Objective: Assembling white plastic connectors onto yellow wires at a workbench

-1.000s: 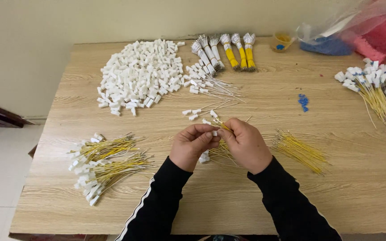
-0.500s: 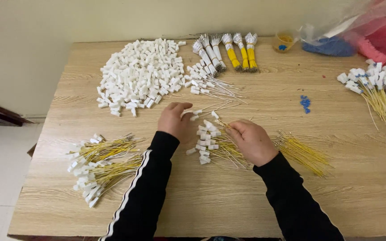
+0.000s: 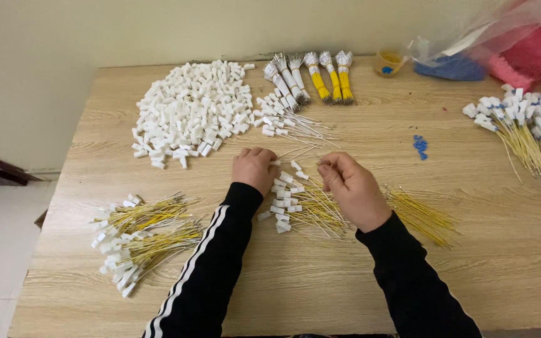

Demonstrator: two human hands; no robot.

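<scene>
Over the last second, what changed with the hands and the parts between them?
The left hand left the right hand and reached out to the loose white connectors. The right hand drew right, pinching a thin wire. The white connector heap and yellow wire bundles stayed put.

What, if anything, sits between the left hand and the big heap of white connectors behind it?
Nothing visible does. Between the left hand and the heap of white connectors there is only bare table. The loose wired connectors lie off to the right of that path.

Left hand (image 3: 253,169) curled palm-down, right hand (image 3: 350,188) fingertips pinched
</scene>
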